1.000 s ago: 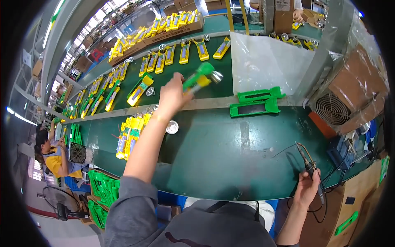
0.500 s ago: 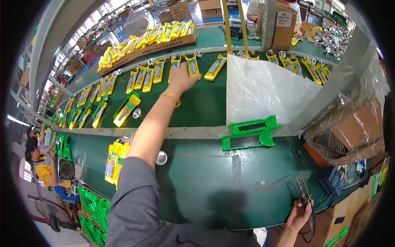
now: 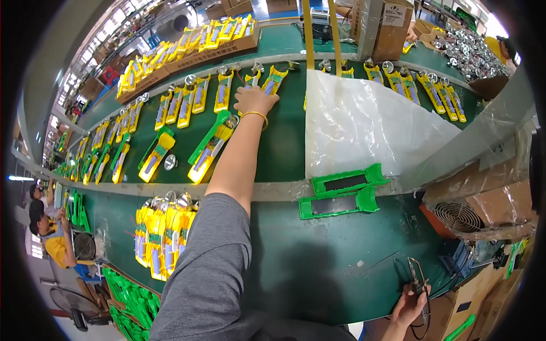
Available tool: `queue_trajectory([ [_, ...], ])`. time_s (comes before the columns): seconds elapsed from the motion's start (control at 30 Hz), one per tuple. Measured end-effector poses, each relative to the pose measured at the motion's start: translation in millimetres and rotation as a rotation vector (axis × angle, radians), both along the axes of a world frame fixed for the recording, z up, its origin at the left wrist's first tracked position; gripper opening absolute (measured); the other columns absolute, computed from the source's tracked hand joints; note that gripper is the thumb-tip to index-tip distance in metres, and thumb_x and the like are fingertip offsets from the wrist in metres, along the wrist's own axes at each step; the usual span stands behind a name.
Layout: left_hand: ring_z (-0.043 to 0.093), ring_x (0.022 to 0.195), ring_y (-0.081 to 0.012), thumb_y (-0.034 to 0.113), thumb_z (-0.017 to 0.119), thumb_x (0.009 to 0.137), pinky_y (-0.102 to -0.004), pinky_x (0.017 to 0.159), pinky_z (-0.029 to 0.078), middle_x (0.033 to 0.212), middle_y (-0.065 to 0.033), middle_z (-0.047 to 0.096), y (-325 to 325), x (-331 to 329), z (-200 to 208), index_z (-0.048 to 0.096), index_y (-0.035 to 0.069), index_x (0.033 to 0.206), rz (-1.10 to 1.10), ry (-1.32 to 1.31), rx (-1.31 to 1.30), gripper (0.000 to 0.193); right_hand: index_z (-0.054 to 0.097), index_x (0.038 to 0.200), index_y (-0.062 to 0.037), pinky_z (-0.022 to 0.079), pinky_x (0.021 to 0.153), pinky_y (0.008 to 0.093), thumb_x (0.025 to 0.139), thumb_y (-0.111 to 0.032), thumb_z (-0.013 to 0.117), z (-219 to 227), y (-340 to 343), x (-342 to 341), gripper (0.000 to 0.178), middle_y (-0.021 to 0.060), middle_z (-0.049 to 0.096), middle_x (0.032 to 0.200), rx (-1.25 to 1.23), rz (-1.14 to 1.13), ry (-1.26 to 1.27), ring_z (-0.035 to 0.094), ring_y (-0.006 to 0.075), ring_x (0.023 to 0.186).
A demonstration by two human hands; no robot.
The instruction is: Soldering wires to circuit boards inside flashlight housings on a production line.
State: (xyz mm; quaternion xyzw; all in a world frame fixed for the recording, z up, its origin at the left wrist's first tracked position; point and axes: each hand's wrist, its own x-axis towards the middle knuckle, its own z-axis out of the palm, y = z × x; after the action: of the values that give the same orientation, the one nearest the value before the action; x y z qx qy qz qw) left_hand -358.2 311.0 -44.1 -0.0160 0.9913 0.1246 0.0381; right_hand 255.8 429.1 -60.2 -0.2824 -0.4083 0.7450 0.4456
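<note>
My left hand (image 3: 256,101) reaches far over the bench onto the green surface behind it. Its fingers close round the near end of a yellow lamp housing (image 3: 250,79), which they partly cover. Beside it, to the right, another yellow housing (image 3: 275,78) lies tilted. Each housing carries a purple cell, a green board and a round silver reflector. At the lower right, my right hand (image 3: 408,306) grips a soldering iron (image 3: 419,284) by its dark handle, tip pointing up and away. Under my left arm, a bunch of yellow housings (image 3: 165,238) rests on the near bench.
Two green casings (image 3: 338,204) lie by the grey rail. A clear plastic sheet (image 3: 364,125) hangs right of my left hand. At right stand a metal post, a carton with a fan grille (image 3: 458,217) and a blue box (image 3: 455,256). Green parts (image 3: 132,290) fill boxes lower left.
The row of housings has shifted left in view, and my left hand stays with one of them. My left forearm has swung right, uncovering the bunch on the bench. The soldering iron stays in my right hand.
</note>
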Motion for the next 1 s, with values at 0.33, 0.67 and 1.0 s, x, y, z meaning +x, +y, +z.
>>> queue_trajectory([
  [0.33,0.058,0.101,-0.0362,0.058,0.067,0.065,-0.0420,0.088,0.048,0.106,-0.0228,0.062,-105,144,97,0.069,0.004,0.102,-0.533,0.245,0.155,0.066,0.052,0.108,-0.0035,0.039,0.080,0.0302,0.090,-0.021,0.058,-12,12,-4,0.027,0.0063,0.056,0.103,0.058,0.209,0.168,0.046,0.0154,0.081],
  [0.67,0.048,0.110,-0.0432,0.032,0.083,0.059,-0.0476,0.089,0.044,0.120,-0.0293,0.046,-249,384,39,0.061,0.001,0.086,-0.478,0.350,0.080,0.047,0.052,0.101,-0.0012,0.038,0.081,0.0311,0.092,-0.020,0.054,-10,10,-5,0.021,0.0073,0.055,0.099,0.087,0.254,0.157,0.045,0.0164,0.082],
  [1.0,0.035,0.126,-0.0447,0.025,0.083,0.056,-0.0499,0.101,0.033,0.138,-0.0263,0.036,-211,420,69,0.066,0.005,0.088,-0.670,0.411,0.075,0.042,0.052,0.101,-0.0037,0.037,0.082,0.0313,0.092,-0.020,0.054,9,-1,9,0.019,0.0048,0.055,0.093,0.071,0.227,0.135,0.047,0.0158,0.079],
])
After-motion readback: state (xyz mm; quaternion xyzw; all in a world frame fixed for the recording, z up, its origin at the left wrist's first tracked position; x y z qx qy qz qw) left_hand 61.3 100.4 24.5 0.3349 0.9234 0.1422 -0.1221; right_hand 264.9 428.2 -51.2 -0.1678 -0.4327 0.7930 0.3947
